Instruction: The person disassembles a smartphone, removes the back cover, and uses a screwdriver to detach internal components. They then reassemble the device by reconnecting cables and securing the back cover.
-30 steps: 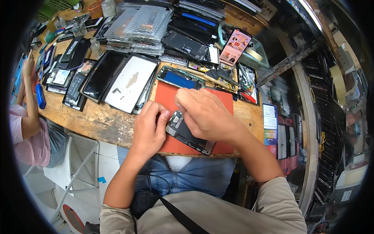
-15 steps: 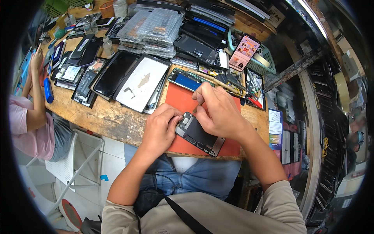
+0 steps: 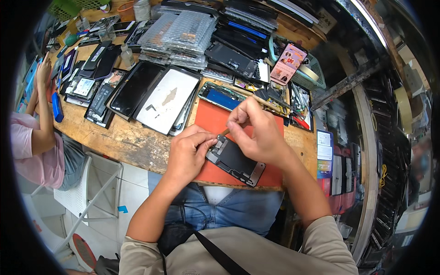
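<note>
On a red mat (image 3: 211, 117) lies a dark phone screen assembly (image 3: 238, 158), its inner side up, with silvery parts along its upper left end. My left hand (image 3: 189, 149) is closed at that end, thumb and fingers pinching its corner. Above the assembly's far edge, my right hand (image 3: 256, 130) is closed round a slim brownish tool (image 3: 225, 132). The tool's tip points at the end beside my left fingertips; whether it touches cannot be made out. Just behind my right hand, an opened phone with a blue panel (image 3: 222, 97) rests across the mat's far edge.
Left of the mat lie a white board (image 3: 165, 101), a black phone panel (image 3: 136, 89) and several phone parts. Bubble-wrapped packs (image 3: 178, 34) are stacked behind. A lit phone (image 3: 288, 64) leans by a green basket (image 3: 314, 75). Another person (image 3: 41, 146) sits at the far left.
My right hand has drawn slightly up from the screen assembly, with its fingers raised, and more of the brownish tool shows. My left hand keeps its pinch at the corner.
</note>
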A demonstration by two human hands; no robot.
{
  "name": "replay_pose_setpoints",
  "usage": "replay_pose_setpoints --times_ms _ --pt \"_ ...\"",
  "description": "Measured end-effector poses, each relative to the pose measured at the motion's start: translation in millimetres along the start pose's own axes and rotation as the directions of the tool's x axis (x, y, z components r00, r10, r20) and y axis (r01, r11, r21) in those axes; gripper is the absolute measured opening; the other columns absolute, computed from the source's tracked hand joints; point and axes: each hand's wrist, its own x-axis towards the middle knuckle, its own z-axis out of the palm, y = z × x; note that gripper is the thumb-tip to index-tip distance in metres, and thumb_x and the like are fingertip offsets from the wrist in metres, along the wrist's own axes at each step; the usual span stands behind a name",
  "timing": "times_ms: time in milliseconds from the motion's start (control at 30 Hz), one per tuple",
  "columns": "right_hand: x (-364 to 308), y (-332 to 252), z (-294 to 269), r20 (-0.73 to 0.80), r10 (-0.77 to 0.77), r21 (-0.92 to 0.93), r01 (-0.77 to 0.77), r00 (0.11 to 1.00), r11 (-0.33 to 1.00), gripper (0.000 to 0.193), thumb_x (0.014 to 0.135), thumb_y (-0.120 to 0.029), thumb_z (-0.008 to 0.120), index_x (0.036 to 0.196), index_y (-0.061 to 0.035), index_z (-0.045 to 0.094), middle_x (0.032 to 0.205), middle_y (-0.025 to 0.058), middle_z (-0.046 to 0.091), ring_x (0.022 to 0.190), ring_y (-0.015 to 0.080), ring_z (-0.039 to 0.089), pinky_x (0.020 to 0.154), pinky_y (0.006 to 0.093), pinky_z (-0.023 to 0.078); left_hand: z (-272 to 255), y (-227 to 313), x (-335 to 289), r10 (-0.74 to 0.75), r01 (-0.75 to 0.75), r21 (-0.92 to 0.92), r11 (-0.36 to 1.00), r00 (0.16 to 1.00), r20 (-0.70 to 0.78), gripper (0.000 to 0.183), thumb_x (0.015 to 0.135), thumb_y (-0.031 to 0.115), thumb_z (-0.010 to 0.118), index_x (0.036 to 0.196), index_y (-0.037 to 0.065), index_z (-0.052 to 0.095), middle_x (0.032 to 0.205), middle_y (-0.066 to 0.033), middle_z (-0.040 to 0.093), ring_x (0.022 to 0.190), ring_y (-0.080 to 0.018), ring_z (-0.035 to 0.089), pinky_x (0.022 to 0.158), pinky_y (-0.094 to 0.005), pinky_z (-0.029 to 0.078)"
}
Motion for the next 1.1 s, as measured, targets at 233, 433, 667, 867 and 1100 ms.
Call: replay_pose_setpoints --times_ms 233,433,667,867,1100 --pt "-4.0 -4.9 -9.4 -0.08 -0.06 -0.065 0.055 0.995 0.996 0.018 0.097 0.002 0.069 0.101 -0.0009 0.052 0.081 0.0136 0.065 0.072 0.0302 0.071 0.064 0.0386 0.054 7.3 -0.6 0.2 0.069 -0.068 0.059 0.996 0.998 -0.011 0.005 0.093 -0.001 0.074 0.097 -0.001 0.071 0.094 -0.0169 0.068 0.087 -0.0381 0.069 0.077 -0.0448 0.054" --pt "-7.8 -8.8 10.2 0.076 -0.079 -0.071 0.085 0.994 0.994 0.021 0.095 0.004 0.069 0.102 -0.0014 0.05 0.081 0.0165 0.065 0.073 0.0357 0.07 0.065 0.0428 0.053 -1.7 -0.4 -0.7 -0.013 0.016 0.083 0.996 0.999 -0.037 0.007 0.093 0.001 0.077 0.095 -0.001 0.07 0.092 -0.0165 0.067 0.083 -0.0358 0.069 0.075 -0.0432 0.055" --pt "-8.2 -6.4 15.5 0.099 -0.085 -0.063 0.091 0.991 0.994 0.021 0.094 0.005 0.067 0.104 -0.0007 0.05 0.083 0.0173 0.066 0.075 0.037 0.07 0.068 0.0441 0.054 -1.0 -3.2 -2.9 -0.051 0.052 0.015 0.999 0.998 -0.038 0.007 0.093 -0.002 0.076 0.095 -0.002 0.069 0.093 -0.016 0.067 0.079 -0.0339 0.07 0.071 -0.0425 0.056" --pt "-5.0 -11.8 12.7 0.11 -0.067 -0.061 0.074 0.992 0.995 0.02 0.094 0.004 0.067 0.104 -0.0008 0.05 0.084 0.0182 0.066 0.077 0.0387 0.07 0.068 0.0444 0.054 -3.9 0.1 -0.4 -0.009 0.01 0.041 0.999 0.999 -0.035 0.002 0.096 -0.002 0.07 0.094 -0.002 0.07 0.088 -0.0157 0.066 0.077 -0.0346 0.069 0.07 -0.0432 0.054" --pt "-6.8 -9.1 16.8 0.136 -0.096 -0.07 0.106 0.986 0.992 0.021 0.093 0.005 0.067 0.104 -0.001 0.05 0.084 0.0182 0.065 0.078 0.0402 0.069 0.068 0.0454 0.053 -3.7 -5.0 -3.2 -0.002 0.004 0.044 0.999 0.999 -0.037 0.006 0.099 0.0 0.069 0.094 -0.003 0.07 0.087 -0.0144 0.067 0.076 -0.0282 0.071 0.069 -0.0376 0.055"
